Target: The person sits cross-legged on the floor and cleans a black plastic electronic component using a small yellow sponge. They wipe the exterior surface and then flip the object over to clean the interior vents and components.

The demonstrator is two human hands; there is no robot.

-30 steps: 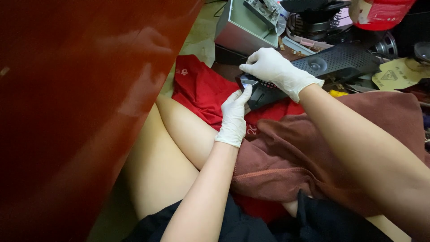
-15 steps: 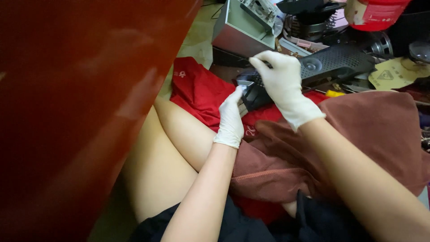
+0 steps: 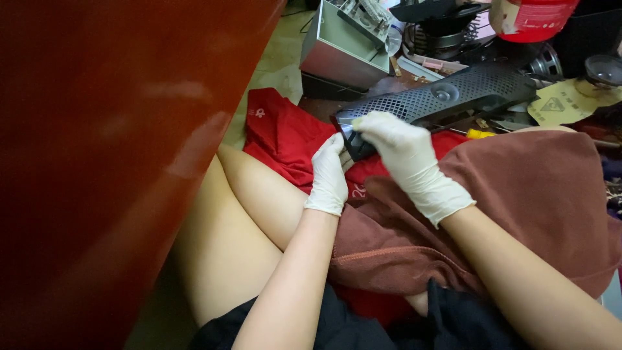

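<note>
A long black perforated panel (image 3: 447, 97) lies across my lap and the floor, its near end resting on red cloth (image 3: 285, 136). My left hand (image 3: 328, 176), in a white glove, holds the panel's near end from below. My right hand (image 3: 405, 159), also gloved, pinches that same end from above with its fingertips. A small pale piece shows between the fingertips at the panel's corner; what it is cannot be made out.
A big reddish-brown surface (image 3: 110, 149) fills the left side. A grey metal box (image 3: 340, 55) stands beyond the panel. Fan parts, a red-and-white container (image 3: 531, 18) and a yellowish sheet (image 3: 564, 104) clutter the far right. Brown cloth (image 3: 518, 194) covers my right knee.
My right hand has drawn back toward me, from over the panel's middle to its near end, meeting my left hand. The left hand has stayed put.
</note>
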